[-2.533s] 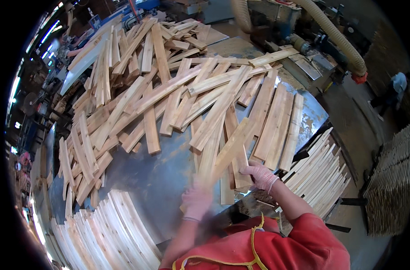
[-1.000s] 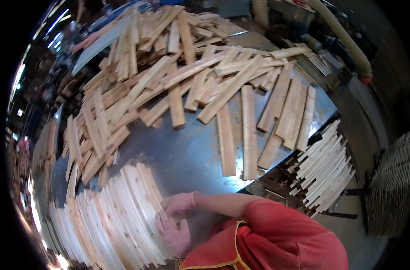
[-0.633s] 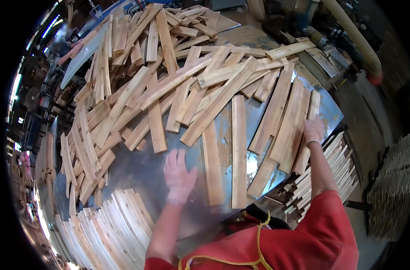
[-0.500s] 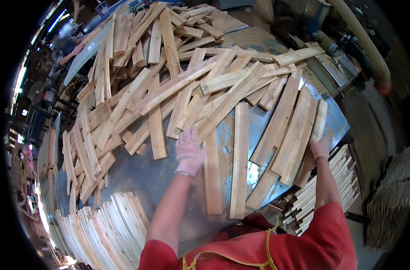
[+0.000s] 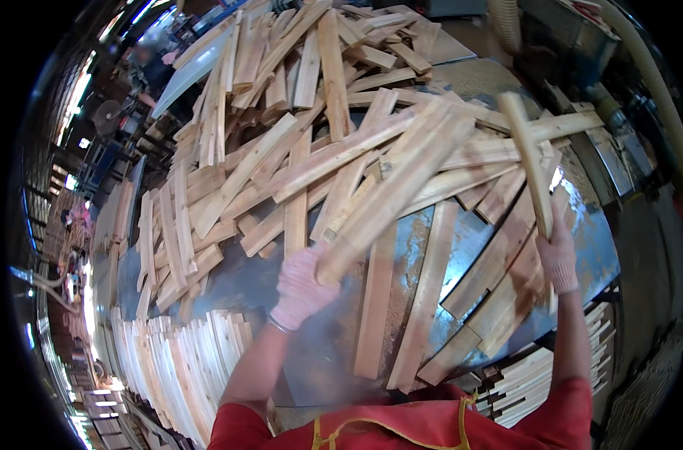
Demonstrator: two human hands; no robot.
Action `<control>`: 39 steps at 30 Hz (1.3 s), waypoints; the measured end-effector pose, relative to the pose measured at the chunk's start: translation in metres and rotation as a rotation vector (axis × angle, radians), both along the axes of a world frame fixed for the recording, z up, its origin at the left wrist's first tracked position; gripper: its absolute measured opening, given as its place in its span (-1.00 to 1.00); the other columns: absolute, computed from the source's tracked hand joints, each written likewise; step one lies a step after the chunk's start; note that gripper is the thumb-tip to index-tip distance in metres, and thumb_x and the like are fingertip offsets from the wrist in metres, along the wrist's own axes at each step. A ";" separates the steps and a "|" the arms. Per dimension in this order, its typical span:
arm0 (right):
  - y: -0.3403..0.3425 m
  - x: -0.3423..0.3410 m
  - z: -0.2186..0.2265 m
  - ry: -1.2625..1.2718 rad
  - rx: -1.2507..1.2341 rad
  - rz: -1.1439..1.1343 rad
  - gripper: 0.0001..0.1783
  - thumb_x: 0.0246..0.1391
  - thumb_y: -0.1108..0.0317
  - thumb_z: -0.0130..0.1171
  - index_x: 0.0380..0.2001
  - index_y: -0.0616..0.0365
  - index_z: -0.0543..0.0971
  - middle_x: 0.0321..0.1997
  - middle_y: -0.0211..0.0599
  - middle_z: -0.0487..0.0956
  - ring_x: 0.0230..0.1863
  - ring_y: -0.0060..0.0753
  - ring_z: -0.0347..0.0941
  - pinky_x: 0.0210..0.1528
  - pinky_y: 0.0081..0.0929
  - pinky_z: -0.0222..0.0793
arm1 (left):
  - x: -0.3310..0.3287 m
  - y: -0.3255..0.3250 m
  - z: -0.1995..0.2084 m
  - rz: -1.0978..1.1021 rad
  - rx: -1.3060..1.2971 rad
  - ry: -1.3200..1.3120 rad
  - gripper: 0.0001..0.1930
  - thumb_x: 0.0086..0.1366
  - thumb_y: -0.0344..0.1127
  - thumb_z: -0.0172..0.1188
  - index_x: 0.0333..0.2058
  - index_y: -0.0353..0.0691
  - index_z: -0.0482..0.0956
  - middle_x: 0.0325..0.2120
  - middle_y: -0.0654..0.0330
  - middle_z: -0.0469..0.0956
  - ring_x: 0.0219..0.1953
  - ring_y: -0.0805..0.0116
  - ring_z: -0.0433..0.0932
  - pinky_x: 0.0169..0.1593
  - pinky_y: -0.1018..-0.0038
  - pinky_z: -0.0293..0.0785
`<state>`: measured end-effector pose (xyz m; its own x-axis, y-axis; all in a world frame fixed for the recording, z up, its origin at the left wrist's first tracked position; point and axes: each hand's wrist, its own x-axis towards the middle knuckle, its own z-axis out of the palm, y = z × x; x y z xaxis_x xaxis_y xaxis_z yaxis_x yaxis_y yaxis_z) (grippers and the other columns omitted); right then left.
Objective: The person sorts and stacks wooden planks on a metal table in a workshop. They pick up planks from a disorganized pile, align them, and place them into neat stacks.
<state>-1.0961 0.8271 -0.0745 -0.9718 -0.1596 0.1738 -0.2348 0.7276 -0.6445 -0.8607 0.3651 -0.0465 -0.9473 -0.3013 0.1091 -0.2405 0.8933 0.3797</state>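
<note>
One slanting plank (image 5: pixel 401 191) is clamped in the gloved left hand (image 5: pixel 305 289), one raised slat (image 5: pixel 532 165) in the right hand (image 5: pixel 557 259), above the table (image 5: pixel 311 360).

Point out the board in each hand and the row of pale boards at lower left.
Left board (image 5: pixel 395 198), in the left hand (image 5: pixel 306 288): head view, middle of its face.
Right board (image 5: pixel 532 163), in the right hand (image 5: pixel 558 262): head view, midway along it.
Row of pale boards (image 5: pixel 182 361): head view, mid-row.
</note>
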 end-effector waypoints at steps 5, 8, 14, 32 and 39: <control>-0.124 -0.128 0.028 0.157 0.417 0.344 -0.14 0.05 0.53 0.16 0.48 -0.10 0.32 0.37 0.12 0.47 0.38 0.14 0.40 0.36 -0.16 0.37 | -0.079 -0.099 0.023 0.166 -0.357 0.070 -0.19 -0.03 -0.17 0.45 0.27 -0.20 0.50 0.04 -0.07 0.60 0.14 -0.10 0.54 0.30 0.11 0.42; -0.173 -0.164 0.007 0.206 0.665 0.448 -0.04 0.01 0.43 0.25 0.53 -0.10 0.22 0.48 0.05 0.38 0.48 0.10 0.29 0.45 -0.10 0.25 | -0.134 -0.148 0.025 0.197 -0.329 -0.083 -0.08 -0.03 -0.08 0.49 0.35 -0.20 0.42 0.12 -0.10 0.59 0.20 -0.08 0.53 0.35 0.16 0.41; -0.185 -0.171 -0.009 0.026 0.689 0.507 0.18 -0.23 0.02 0.51 0.51 -0.04 0.22 0.25 0.03 0.57 0.32 0.14 0.46 0.39 -0.09 0.33 | -0.130 -0.116 -0.026 0.295 -0.335 -0.521 0.11 0.20 0.18 0.35 0.53 -0.32 0.02 0.32 -0.18 0.44 0.29 -0.01 0.51 0.33 0.19 0.44; -0.244 0.204 -0.016 -1.148 -0.915 0.436 -0.27 0.09 0.42 0.33 0.37 0.12 0.40 -0.03 -0.26 0.64 -0.06 -0.36 0.60 0.00 -0.36 0.60 | 0.344 0.077 -0.084 0.577 1.736 0.122 -0.32 0.14 -0.15 0.51 0.18 -0.30 0.47 -0.21 0.12 0.64 -0.26 0.26 0.67 -0.16 0.34 0.64; -0.341 0.427 -0.070 -0.712 0.218 0.847 -0.22 0.18 -0.19 0.19 0.12 0.38 0.55 0.12 0.25 0.62 0.21 0.20 0.54 0.29 -0.12 0.43 | 0.470 0.125 -0.061 0.690 0.781 -0.244 -0.17 0.17 0.03 0.46 0.29 -0.34 0.39 0.02 -0.06 0.58 0.03 0.07 0.61 0.08 0.19 0.58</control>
<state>-0.6691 0.4866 -0.1448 -0.4029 -0.7739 -0.4887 -0.3361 0.6217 -0.7074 -0.3904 0.4902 -0.1075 -0.5153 -0.6846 -0.5155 -0.7479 0.0655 0.6606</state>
